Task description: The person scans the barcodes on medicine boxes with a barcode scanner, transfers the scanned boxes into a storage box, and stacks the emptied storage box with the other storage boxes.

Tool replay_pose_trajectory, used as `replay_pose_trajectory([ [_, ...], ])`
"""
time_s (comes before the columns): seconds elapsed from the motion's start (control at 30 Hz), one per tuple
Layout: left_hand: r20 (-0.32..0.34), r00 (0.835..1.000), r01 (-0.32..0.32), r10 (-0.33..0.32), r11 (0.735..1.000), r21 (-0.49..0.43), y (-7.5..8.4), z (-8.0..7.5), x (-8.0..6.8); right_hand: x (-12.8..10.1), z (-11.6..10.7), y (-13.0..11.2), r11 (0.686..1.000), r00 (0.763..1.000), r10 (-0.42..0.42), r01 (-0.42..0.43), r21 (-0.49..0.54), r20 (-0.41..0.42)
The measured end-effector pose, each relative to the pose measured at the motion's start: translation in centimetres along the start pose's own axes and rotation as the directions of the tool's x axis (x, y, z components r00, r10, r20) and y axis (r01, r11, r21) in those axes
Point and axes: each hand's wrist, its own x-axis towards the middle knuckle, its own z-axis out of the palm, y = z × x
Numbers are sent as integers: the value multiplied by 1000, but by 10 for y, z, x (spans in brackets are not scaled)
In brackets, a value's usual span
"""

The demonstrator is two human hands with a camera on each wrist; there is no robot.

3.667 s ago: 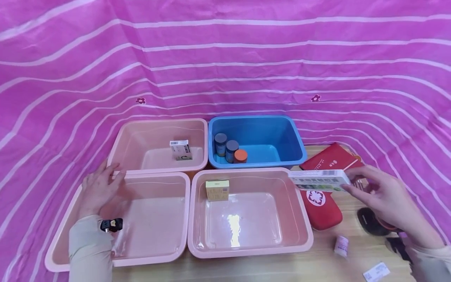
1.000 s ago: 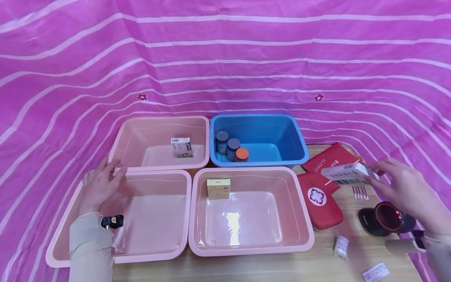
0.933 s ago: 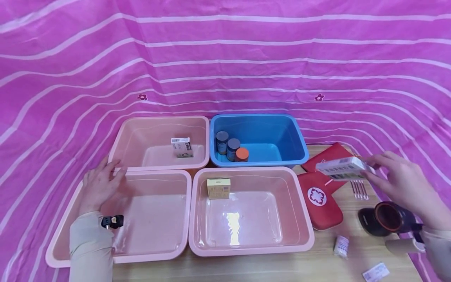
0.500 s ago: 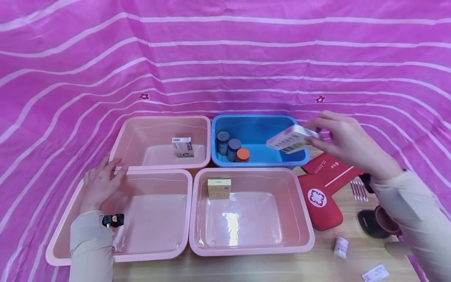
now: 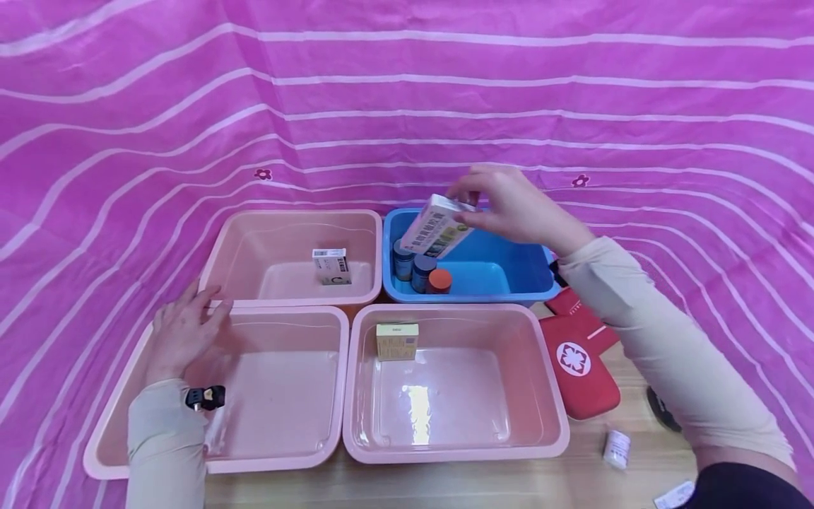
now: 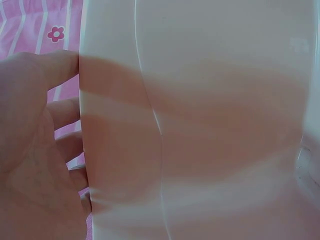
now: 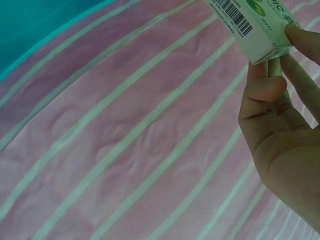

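White box [image 7: 252, 22] cut off by right wrist view's top edge, its print too small to read, near-right paper slip [image 5: 674, 493] cut by head view's bottom edge

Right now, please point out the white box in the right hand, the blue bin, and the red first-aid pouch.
white box [image 5: 434, 227], head view, on its printed face.
blue bin [image 5: 533, 272], head view, on its right wall.
red first-aid pouch [image 5: 575, 362], head view, near its white emblem.

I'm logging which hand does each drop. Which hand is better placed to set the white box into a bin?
Right. The right hand already pinches the white box above the blue bin. The left hand rests on the near-left pink bin.
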Motion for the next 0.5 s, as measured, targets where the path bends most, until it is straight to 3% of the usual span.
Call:
replay_pose_trajectory([
  [0.27, -39, 999, -11, 10, 1000, -9, 3, -2, -3, 60, 27, -16, 1000, 995, -25, 23, 19, 92],
  [0.5, -48, 999, -13, 13, 1000, -9, 6, -3, -6, 110, 52, -31, 1000, 979, 11, -10, -3, 205],
])
